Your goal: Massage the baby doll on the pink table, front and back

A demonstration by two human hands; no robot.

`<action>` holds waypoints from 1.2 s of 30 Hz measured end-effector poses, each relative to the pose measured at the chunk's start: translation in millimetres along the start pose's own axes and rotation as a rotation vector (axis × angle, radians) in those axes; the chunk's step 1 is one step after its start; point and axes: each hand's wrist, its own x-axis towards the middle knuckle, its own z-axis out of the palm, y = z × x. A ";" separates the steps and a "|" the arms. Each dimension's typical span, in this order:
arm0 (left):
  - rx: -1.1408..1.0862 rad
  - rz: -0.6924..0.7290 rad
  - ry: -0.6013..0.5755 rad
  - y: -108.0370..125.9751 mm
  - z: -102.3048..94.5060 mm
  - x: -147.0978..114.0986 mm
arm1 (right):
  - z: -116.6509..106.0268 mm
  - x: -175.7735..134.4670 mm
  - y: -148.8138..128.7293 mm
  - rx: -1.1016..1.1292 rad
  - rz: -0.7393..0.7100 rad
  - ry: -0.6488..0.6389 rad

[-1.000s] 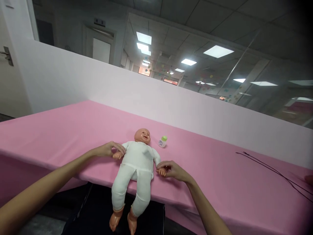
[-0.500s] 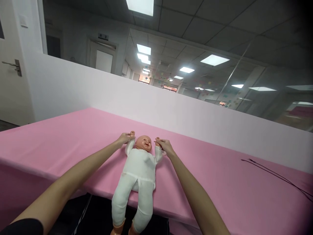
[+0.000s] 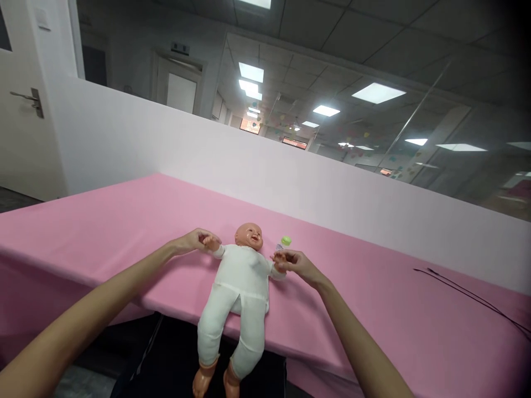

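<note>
A baby doll (image 3: pixel 243 271) in a white top and trousers lies on its back on the pink-covered table (image 3: pixel 352 309). Its head points to the wall, and its bare feet hang past the near edge. My left hand (image 3: pixel 198 240) is closed round the doll's hand on the left side. On the other side, my right hand (image 3: pixel 299 264) pinches the doll's other hand between thumb and fingers. Both doll arms stretch out sideways, a little below the head. Just behind my right hand stands a small bottle with a green cap (image 3: pixel 286 241), its lower part partly hidden.
Thin black cables (image 3: pixel 460 293) lie on the table at the right. Behind the table runs a low white wall (image 3: pixel 265 171) with glass above it. A door with a metal handle (image 3: pixel 35 102) is at the far left.
Both my hands have moved outward and down, bringing the doll's arms from beside its head out to the sides. The green-capped bottle has come into sight. The view has shifted slightly.
</note>
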 end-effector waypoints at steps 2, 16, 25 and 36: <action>0.128 0.050 -0.226 -3.3 1.6 -16.3 | 5.1 -21.0 2.5 -0.128 0.004 -0.202; -0.125 -0.085 0.398 9.3 35.4 50.5 | 2.7 29.1 -3.2 0.139 -0.019 0.363; -0.102 -0.313 0.560 -13.6 43.0 89.8 | 15.9 73.3 39.8 0.174 0.173 0.446; 0.113 0.024 -0.298 -2.0 18.3 -9.1 | 9.4 -33.8 -2.7 -0.223 -0.044 -0.342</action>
